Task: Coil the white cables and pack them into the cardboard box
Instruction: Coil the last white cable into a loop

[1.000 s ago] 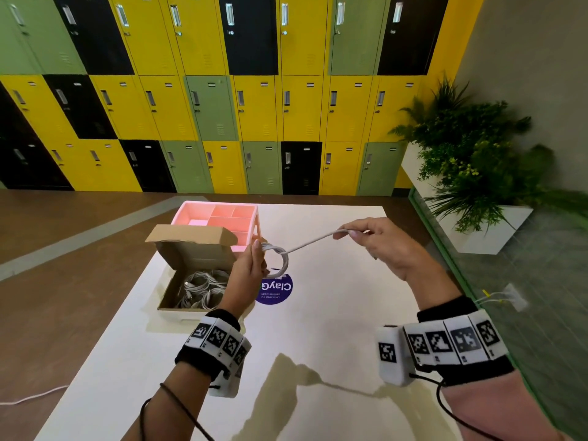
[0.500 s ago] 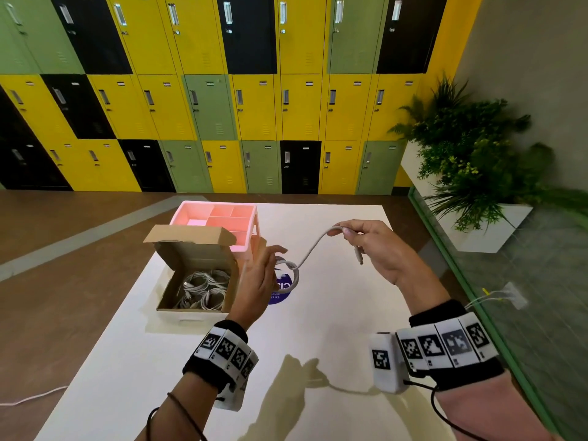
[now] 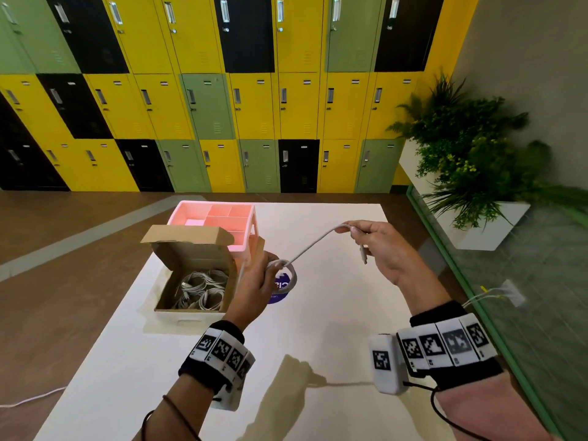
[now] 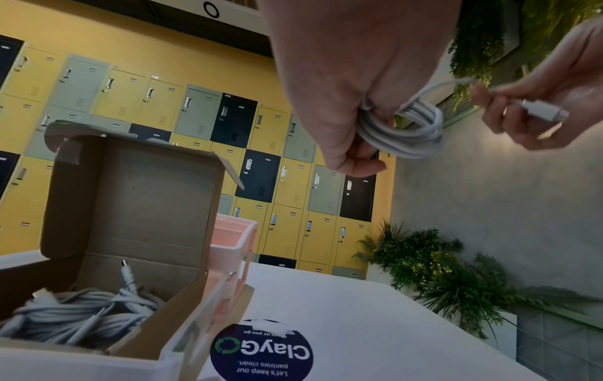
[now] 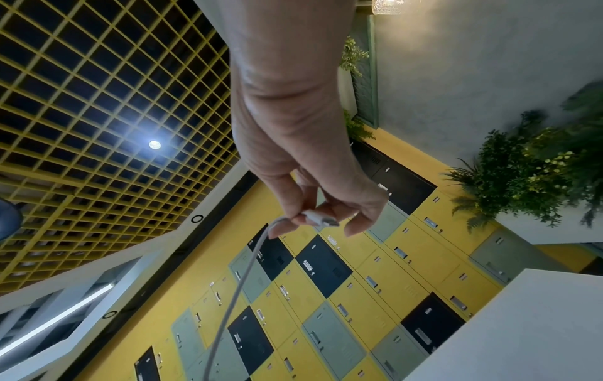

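Gripping a small coil of white cable (image 4: 404, 131), the left hand (image 3: 257, 281) has its fingers curled round the loops just left of centre in the head view, held above the white table (image 3: 318, 338) beside the cardboard box (image 3: 191, 249). From that coil 1 free strand rises up and right to the right hand (image 3: 378, 243), whose thumb and fingers pinch the cable just behind its plug (image 5: 318, 217); the plug end hangs down past the fingers in the head view. Both hands are clamped on the same cable and stand apart, with the strand slack between them. Left of the left hand the box sits open, lid flap raised, and several white cables (image 3: 200, 288) already lie bundled inside it, so a good part of the packing looks done. Behind the box, toward the upper middle of the frame, a pink divided tray (image 3: 191, 214) touches or nearly touches its far side; which cannot be told. A round dark sticker (image 4: 261, 353) lies on the table below the coil. As a judgement, only the short tail remains to be wound on before this coil goes into the box; whether more loose cables wait elsewhere cannot be seen, though a thin white cord (image 3: 28, 399) lies on the floor at lower left.
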Demonstrator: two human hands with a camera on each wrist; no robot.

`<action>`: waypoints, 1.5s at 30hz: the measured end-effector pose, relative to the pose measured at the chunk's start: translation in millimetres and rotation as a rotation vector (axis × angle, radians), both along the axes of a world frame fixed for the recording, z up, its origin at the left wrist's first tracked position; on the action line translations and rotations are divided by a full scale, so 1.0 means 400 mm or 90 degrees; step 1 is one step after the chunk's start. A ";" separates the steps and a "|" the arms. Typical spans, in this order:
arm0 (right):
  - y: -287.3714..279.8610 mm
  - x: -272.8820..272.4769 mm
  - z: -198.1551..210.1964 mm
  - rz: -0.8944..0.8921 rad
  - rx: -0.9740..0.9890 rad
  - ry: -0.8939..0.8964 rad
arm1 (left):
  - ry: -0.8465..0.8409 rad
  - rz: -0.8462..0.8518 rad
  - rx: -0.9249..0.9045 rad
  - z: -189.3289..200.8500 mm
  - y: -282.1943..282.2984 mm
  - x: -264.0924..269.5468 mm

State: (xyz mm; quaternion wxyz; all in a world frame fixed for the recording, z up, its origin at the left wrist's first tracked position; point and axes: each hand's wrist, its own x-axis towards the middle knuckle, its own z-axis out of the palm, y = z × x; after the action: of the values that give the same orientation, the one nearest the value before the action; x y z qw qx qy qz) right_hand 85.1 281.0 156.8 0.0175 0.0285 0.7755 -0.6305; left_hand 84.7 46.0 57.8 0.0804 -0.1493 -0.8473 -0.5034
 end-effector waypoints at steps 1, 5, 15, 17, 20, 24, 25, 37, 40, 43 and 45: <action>0.001 -0.003 -0.005 -0.016 0.001 -0.008 | -0.006 -0.007 0.004 -0.001 -0.002 -0.001; 0.005 -0.015 -0.035 -0.080 -0.002 -0.026 | -0.031 -0.041 -0.001 0.016 0.007 0.011; -0.030 -0.010 -0.110 -0.102 -0.040 -0.041 | 0.004 -0.028 0.050 0.048 0.046 0.026; -0.053 -0.004 -0.124 -0.104 -0.049 -0.038 | 0.016 -0.036 0.070 0.059 0.058 0.032; -0.087 0.008 -0.135 -0.083 -0.076 -0.037 | 0.032 -0.035 0.070 0.072 0.075 0.033; -0.121 0.022 -0.135 -0.032 -0.146 -0.032 | 0.062 -0.020 0.040 0.081 0.089 0.036; -0.124 0.024 -0.133 -0.026 -0.154 -0.026 | 0.066 -0.018 0.033 0.083 0.091 0.037; -0.140 0.055 -0.094 0.143 -0.027 -0.158 | 0.075 -0.001 0.041 0.072 0.086 0.042; -0.147 0.061 -0.091 0.164 0.021 -0.171 | 0.098 -0.002 0.035 0.079 0.094 0.049; -0.145 0.064 -0.109 0.238 0.049 -0.133 | 0.086 -0.015 0.064 0.086 0.094 0.052; -0.135 0.061 -0.118 0.276 0.023 -0.128 | 0.065 -0.025 0.094 0.081 0.093 0.049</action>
State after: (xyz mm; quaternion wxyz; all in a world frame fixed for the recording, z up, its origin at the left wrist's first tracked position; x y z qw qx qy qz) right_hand 109.4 226.8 109.8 0.2291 -0.0760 0.7687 -0.5923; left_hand 104.2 83.3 90.2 0.1243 -0.1850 -0.7994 -0.5580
